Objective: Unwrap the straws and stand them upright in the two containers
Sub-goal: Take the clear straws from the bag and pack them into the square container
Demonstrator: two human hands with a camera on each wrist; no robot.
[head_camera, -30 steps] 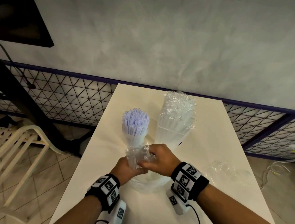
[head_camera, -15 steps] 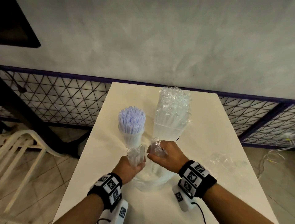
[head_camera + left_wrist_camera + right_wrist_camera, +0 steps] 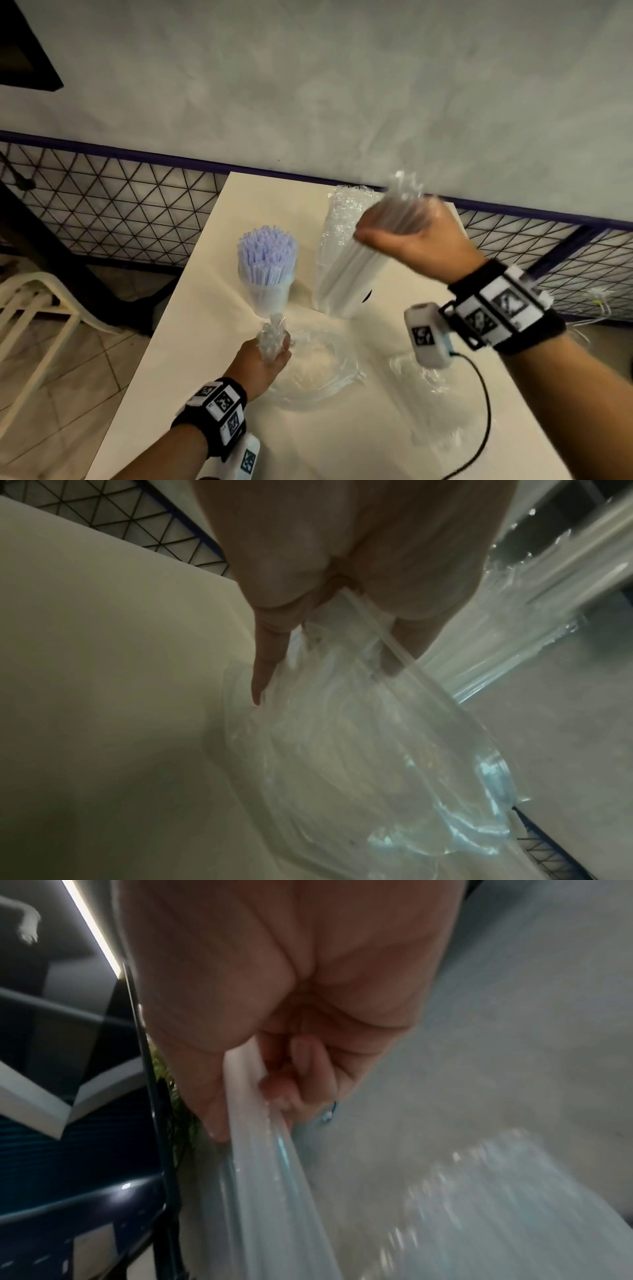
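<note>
**Right hand lifts a clear straw bundle while the left grips the empty wrapper**

The right hand point(image 3: 416, 240) is raised above the far side of the cream table point(image 3: 212, 346), its fingers curled round a bundle of clear straws point(image 3: 404, 202); the bundle is blurred, its top ends poking up past the knuckles, its lower length slanting down toward the table; in the right wrist view the thumb and fingertips point(image 3: 277, 1091) clamp the pale straws point(image 3: 260, 1150) against the palm.

Low and near the table's left edge, the left hand point(image 3: 263, 359) is clenched round a scrunched neck of clear plastic wrapper point(image 3: 272, 337); the rest of that wrapper billows out on the table to the right of the hand, a loose transparent loop; the left wrist view shows the film point(image 3: 359, 737) trailing from between the fingers, one fingertip point(image 3: 263, 669) pointing down alongside it.

Just beyond the left hand stands a clear container point(image 3: 269, 298) packed with upright lilac straws point(image 3: 267, 253); to its right, a tall bundle of wrapped clear straws point(image 3: 346, 246) stands upright, crinkled film at its top, partly behind the right hand; whether it sits in a second container, I cannot tell.

More crumpled clear plastic point(image 3: 428, 383) lies on the table's right side, under the right forearm.
</note>
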